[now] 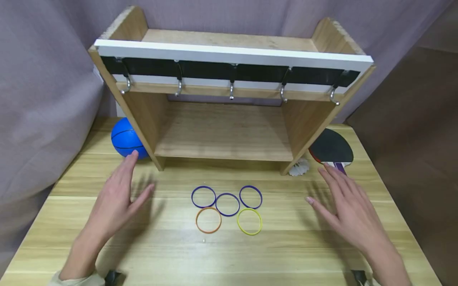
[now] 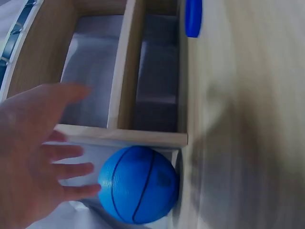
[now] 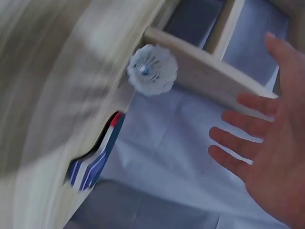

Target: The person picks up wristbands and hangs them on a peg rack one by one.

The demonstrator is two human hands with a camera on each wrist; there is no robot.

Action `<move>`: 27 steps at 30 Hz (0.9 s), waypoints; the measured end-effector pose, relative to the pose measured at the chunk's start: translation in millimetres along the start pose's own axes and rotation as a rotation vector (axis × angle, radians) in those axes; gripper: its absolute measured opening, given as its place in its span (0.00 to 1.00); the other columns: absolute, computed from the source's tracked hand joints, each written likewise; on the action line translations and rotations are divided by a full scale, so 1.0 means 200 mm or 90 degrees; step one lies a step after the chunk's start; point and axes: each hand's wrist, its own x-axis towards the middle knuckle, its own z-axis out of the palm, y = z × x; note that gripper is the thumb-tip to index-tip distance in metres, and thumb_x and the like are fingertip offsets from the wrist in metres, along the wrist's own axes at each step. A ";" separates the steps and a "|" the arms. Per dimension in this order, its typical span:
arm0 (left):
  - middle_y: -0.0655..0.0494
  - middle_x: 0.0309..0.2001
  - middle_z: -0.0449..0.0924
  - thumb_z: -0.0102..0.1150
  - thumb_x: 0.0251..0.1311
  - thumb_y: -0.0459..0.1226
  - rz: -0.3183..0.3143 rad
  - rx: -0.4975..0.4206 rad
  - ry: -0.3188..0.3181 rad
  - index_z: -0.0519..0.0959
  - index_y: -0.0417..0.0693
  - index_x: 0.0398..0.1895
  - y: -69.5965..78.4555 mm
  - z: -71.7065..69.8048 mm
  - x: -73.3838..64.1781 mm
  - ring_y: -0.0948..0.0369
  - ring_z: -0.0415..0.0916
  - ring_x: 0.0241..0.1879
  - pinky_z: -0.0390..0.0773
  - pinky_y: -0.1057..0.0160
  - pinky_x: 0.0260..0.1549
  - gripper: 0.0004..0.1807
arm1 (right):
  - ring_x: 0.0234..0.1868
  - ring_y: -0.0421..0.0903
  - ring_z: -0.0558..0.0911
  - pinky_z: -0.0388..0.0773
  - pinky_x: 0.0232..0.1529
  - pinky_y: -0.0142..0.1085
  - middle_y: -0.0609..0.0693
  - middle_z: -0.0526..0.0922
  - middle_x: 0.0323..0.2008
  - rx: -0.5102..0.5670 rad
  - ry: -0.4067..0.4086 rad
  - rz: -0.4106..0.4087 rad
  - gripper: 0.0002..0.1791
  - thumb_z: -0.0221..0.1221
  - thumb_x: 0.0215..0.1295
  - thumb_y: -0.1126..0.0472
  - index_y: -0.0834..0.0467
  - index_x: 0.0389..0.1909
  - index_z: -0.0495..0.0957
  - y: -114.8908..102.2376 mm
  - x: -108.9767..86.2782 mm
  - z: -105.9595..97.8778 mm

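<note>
My left hand (image 1: 116,198) hovers over the left of the table with fingers extended and thumb spread, holding nothing. Just beyond its fingertips is a blue ball with black seams (image 1: 125,137), also in the left wrist view (image 2: 138,186). On the right, my right hand (image 1: 348,206) is likewise spread and bare. A table tennis paddle (image 1: 332,147) and a white shuttlecock (image 1: 299,167) lie close to it. Between the hands, several thin rings rest on the table: dark blue ones, among them a middle ring (image 1: 227,215), an orange ring (image 1: 208,232) and a yellow ring (image 1: 249,234).
A wooden shelf (image 1: 223,131) stands at the back of the table (image 1: 222,262). Several metal hooks, including a middle hook (image 1: 231,90), hang along its black and white front rail (image 1: 207,71). Grey cloth (image 1: 46,99) surrounds the back and left.
</note>
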 end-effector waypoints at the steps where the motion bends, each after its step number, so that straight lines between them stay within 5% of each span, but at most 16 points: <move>1: 0.43 0.72 0.57 0.68 0.57 0.41 -0.006 -0.037 0.038 0.52 0.45 0.77 0.00 0.00 0.03 0.43 0.58 0.68 0.63 0.41 0.65 0.48 | 0.70 0.59 0.61 0.53 0.71 0.57 0.55 0.61 0.72 0.007 0.017 -0.012 0.47 0.65 0.59 0.42 0.54 0.75 0.58 -0.02 0.02 0.00; 4: 0.46 0.67 0.66 0.67 0.56 0.29 -0.036 -0.147 0.149 0.59 0.44 0.73 0.03 -0.02 0.12 0.45 0.68 0.61 0.75 0.47 0.56 0.42 | 0.62 0.59 0.71 0.67 0.63 0.56 0.56 0.72 0.64 0.034 0.070 -0.066 0.41 0.65 0.58 0.45 0.56 0.70 0.66 -0.08 0.08 0.01; 8: 0.46 0.59 0.73 0.61 0.56 0.21 -0.066 -0.268 0.248 0.65 0.39 0.67 0.11 -0.05 0.25 0.49 0.74 0.54 0.79 0.63 0.50 0.33 | 0.56 0.57 0.77 0.75 0.55 0.54 0.54 0.79 0.57 0.065 0.069 -0.119 0.35 0.66 0.58 0.50 0.57 0.66 0.71 -0.17 0.16 0.07; 12: 0.44 0.52 0.75 0.60 0.59 0.23 -0.117 -0.337 0.277 0.68 0.37 0.62 0.18 -0.07 0.34 0.52 0.76 0.48 0.80 0.70 0.44 0.27 | 0.51 0.53 0.80 0.80 0.49 0.52 0.52 0.82 0.52 0.086 0.032 -0.128 0.29 0.67 0.59 0.53 0.57 0.60 0.75 -0.24 0.22 0.15; 18: 0.45 0.47 0.75 0.64 0.57 0.26 -0.165 -0.350 0.310 0.70 0.32 0.55 0.20 -0.04 0.41 0.57 0.78 0.42 0.80 0.72 0.37 0.23 | 0.36 0.44 0.83 0.82 0.29 0.39 0.48 0.84 0.40 0.128 -0.016 -0.088 0.17 0.69 0.58 0.56 0.55 0.48 0.81 -0.31 0.28 0.28; 27: 0.43 0.44 0.75 0.63 0.55 0.23 -0.173 -0.344 0.330 0.70 0.28 0.52 0.21 -0.04 0.42 0.57 0.77 0.40 0.80 0.73 0.37 0.21 | 0.29 0.40 0.81 0.78 0.28 0.36 0.42 0.83 0.29 0.160 -0.083 0.012 0.10 0.71 0.56 0.58 0.55 0.38 0.84 -0.32 0.31 0.41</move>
